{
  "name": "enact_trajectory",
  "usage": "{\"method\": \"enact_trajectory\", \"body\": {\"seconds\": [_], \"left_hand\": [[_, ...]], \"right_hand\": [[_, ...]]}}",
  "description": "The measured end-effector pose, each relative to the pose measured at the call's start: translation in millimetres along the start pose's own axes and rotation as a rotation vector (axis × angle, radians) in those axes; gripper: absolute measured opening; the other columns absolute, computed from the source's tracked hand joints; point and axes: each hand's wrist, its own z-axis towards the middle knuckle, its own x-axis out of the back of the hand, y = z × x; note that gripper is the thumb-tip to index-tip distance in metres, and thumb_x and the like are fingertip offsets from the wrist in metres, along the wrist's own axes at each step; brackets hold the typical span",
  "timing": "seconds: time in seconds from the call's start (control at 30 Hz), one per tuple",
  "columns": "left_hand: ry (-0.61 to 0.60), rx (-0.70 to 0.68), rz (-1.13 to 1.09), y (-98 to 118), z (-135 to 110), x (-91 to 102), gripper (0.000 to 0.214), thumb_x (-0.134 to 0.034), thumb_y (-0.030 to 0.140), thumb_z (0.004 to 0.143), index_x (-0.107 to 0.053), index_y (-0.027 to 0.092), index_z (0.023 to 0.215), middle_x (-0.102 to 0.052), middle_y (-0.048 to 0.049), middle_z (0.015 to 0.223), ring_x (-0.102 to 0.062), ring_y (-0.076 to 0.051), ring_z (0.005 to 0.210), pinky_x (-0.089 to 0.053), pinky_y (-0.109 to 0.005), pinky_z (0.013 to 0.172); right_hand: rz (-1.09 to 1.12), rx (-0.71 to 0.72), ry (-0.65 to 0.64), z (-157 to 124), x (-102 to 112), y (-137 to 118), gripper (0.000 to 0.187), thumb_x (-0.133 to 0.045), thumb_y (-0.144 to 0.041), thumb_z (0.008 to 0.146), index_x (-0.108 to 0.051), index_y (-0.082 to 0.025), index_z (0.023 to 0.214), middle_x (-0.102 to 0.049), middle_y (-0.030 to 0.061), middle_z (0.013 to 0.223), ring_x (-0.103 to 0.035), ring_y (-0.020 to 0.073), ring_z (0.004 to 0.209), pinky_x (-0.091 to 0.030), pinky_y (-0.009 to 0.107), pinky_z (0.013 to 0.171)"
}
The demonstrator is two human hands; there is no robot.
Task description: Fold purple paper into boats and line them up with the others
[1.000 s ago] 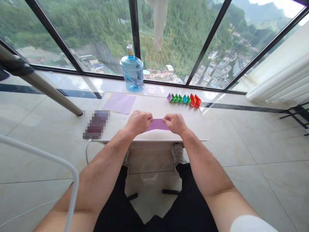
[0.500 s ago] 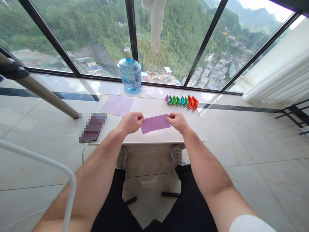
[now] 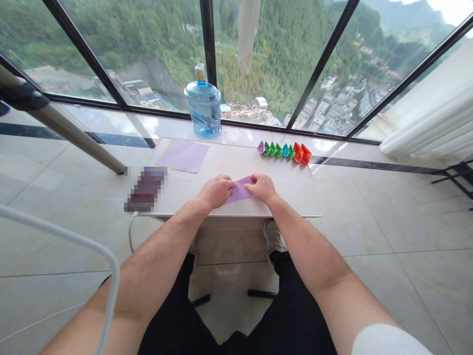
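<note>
Head view, hands: two bare hands are seen above a small white table [image 3: 295,192]. The left hand [image 3: 215,191] is closed in a pinch on the left end of a purple paper sheet [image 3: 239,190]; the right hand [image 3: 261,187] is closed in a pinch on its right end.
Head view, held sheet: one folded purple piece is held between the two hands, near the front edge of the table, roughly at its middle. Whether it rests on the tabletop or is lifted clear cannot be told.
Head view, spare paper: one flat stack of square sheets [image 3: 183,155] lies at the rear left of the table, lilac on top, with a yellow edge showing beneath.
Head view, folded boats: a row of seven paper boats [image 3: 284,151] stands at the rear right: one purple, three green, one blue with a green one beside it, two orange-red; the small ones overlap, so the count is approximate.
Head view, other items: one blurred dark object [image 3: 147,190] lies at the left edge; one blue water jug [image 3: 204,108] stands behind the table at the window.
Head view, open room: bare tabletop lies between the hands and the boats, and right of the right hand up to the table edge.
</note>
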Motion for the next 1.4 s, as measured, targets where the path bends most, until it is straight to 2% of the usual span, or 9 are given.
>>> {"method": "enact_trajectory", "body": {"seconds": [0.17,0.43,0.6,0.8,1.1,1.27,1.4], "left_hand": [[0.026,-0.071,0.026,4,-1,-4.9,0.033,-0.050,0.022,0.091,-0.077,0.022,0.110,-0.069,-0.0104,0.109,-0.062,-0.026,0.105,-0.049,-0.039,0.101],[0.022,-0.028,0.009,4,0,-7.3,0.040,-0.049,0.023,0.090,-0.074,0.015,0.121,-0.068,-0.0132,0.113,-0.061,-0.028,0.110,-0.047,-0.040,0.107],[0.027,0.007,-0.007,5,1,-5.2,0.036,-0.051,0.024,0.089,-0.076,0.019,0.114,-0.069,-0.0110,0.112,-0.061,-0.026,0.111,-0.047,-0.038,0.106],[0.045,0.034,-0.011,5,0,-6.8,0.034,-0.052,0.025,0.090,-0.077,0.017,0.111,-0.068,-0.0130,0.112,-0.061,-0.026,0.111,-0.047,-0.038,0.107],[0.012,0.010,0.017,7,-1,-3.0,0.035,-0.051,0.024,0.091,-0.076,0.015,0.113,-0.067,-0.0136,0.109,-0.061,-0.026,0.107,-0.047,-0.038,0.104],[0.038,-0.018,0.015,5,-3,-5.6,0.042,-0.053,0.021,0.090,-0.072,0.021,0.127,-0.069,-0.0117,0.111,-0.062,-0.025,0.108,-0.046,-0.038,0.105],[0.050,-0.031,0.027,6,-4,-7.1,0.038,-0.051,0.020,0.093,-0.077,0.023,0.120,-0.069,-0.0115,0.105,-0.063,-0.024,0.103,-0.047,-0.038,0.104]], "right_hand": [[-0.098,0.091,0.047,-2,-3,-1,0.012,-0.067,-0.027,0.080,-0.077,-0.021,0.084,-0.073,0.0012,0.082,-0.062,0.0154,0.074,-0.045,0.026,0.072],[-0.124,0.303,0.079,-14,-11,10,0.027,-0.059,-0.014,0.090,-0.081,-0.024,0.103,-0.073,0.0047,0.095,-0.065,0.0165,0.091,-0.048,0.025,0.085],[-0.258,0.451,0.076,-18,-10,18,0.030,-0.058,-0.014,0.092,-0.081,-0.027,0.106,-0.071,0.0067,0.099,-0.061,0.0190,0.096,-0.048,0.027,0.086],[-0.337,0.579,0.032,-21,-7,23,0.032,-0.053,-0.016,0.097,-0.078,-0.028,0.112,-0.073,0.0067,0.110,-0.058,0.0219,0.104,-0.048,0.031,0.091],[-0.406,0.659,-0.053,-26,0,19,0.039,-0.055,-0.014,0.094,-0.072,-0.022,0.127,-0.070,0.0110,0.121,-0.056,0.0258,0.109,-0.048,0.039,0.098],[-0.399,0.659,-0.078,-27,0,19,0.037,-0.055,-0.015,0.095,-0.072,-0.021,0.127,-0.070,0.0111,0.123,-0.055,0.0257,0.112,-0.046,0.040,0.100],[-0.402,0.678,-0.069,-26,-2,21,0.035,-0.055,-0.016,0.095,-0.072,-0.021,0.125,-0.071,0.0113,0.122,-0.056,0.0251,0.112,-0.047,0.040,0.100]]}}
